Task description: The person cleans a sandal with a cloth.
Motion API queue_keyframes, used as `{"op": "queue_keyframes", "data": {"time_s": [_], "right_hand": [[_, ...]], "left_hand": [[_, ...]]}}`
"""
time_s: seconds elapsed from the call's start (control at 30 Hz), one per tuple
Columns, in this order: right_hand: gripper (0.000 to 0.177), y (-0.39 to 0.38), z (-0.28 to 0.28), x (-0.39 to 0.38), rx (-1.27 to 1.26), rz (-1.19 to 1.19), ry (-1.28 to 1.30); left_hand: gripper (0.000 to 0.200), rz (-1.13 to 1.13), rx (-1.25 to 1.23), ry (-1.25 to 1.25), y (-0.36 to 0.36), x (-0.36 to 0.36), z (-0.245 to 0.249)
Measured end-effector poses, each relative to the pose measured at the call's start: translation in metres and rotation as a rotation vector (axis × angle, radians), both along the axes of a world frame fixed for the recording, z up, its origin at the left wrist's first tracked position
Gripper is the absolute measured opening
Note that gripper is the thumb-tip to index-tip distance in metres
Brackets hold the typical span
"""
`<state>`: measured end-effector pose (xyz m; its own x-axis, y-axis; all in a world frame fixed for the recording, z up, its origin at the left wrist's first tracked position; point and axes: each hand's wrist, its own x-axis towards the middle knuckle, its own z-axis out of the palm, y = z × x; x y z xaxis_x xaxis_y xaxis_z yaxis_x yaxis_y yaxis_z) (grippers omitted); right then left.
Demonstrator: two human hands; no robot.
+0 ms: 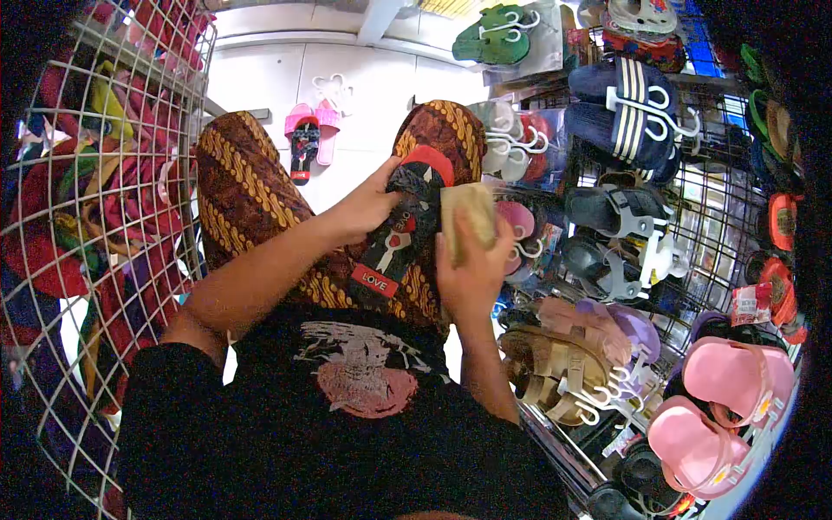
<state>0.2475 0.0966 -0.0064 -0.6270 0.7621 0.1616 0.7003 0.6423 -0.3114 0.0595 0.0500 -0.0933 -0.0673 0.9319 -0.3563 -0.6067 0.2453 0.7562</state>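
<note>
A black sandal [388,247] with a red strap and a red patch reading LOVE at its heel lies over the patterned cloth on my lap. My left hand [368,208] grips it along its left side near the strap. In my right hand [472,264] is a folded yellowish cloth [466,217], held beside the sandal's right edge and slightly blurred. On the white floor ahead lie a pink pair of slippers [327,134] with white hangers and a small black sandal [303,152] with a red heel patch.
A wire rack of hanging sandals stands close on the right, with navy striped slides [620,113], brown sandals [555,364] and pink clogs [693,446]. On the left, a wire grid [113,234] holds colourful items. A glass door frame [373,26] is ahead.
</note>
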Motion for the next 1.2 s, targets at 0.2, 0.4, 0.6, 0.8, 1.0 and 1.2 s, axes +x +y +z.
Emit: {"op": "queue_keyframes", "data": {"time_s": [0.2, 0.4, 0.6, 0.8, 1.0, 1.2], "right_hand": [[0.054, 0.023, -0.011, 0.002, -0.212, -0.054, -0.012], [0.051, 0.045, -0.013, -0.009, -0.168, -0.007, -0.037], [0.053, 0.052, -0.036, -0.014, -0.156, -0.037, 0.119], [0.055, 0.060, -0.049, -0.010, -0.252, -0.109, 0.364], [0.064, 0.063, -0.047, -0.005, -0.333, -0.418, 0.398], [0.068, 0.061, -0.027, -0.003, -0.442, -0.444, 0.238]], "left_hand": [[0.049, -0.022, 0.036, 0.033, -0.003, -0.005, 0.005], [0.053, -0.096, -0.018, 0.140, 0.000, -0.010, 0.002], [0.052, -0.065, -0.033, -0.331, 0.003, -0.017, -0.003], [0.070, -0.076, -0.120, -0.209, 0.000, -0.019, -0.001], [0.054, -0.003, -0.171, -0.338, -0.001, -0.031, -0.009], [0.047, -0.144, -0.126, 0.169, -0.010, -0.057, 0.026]]}}
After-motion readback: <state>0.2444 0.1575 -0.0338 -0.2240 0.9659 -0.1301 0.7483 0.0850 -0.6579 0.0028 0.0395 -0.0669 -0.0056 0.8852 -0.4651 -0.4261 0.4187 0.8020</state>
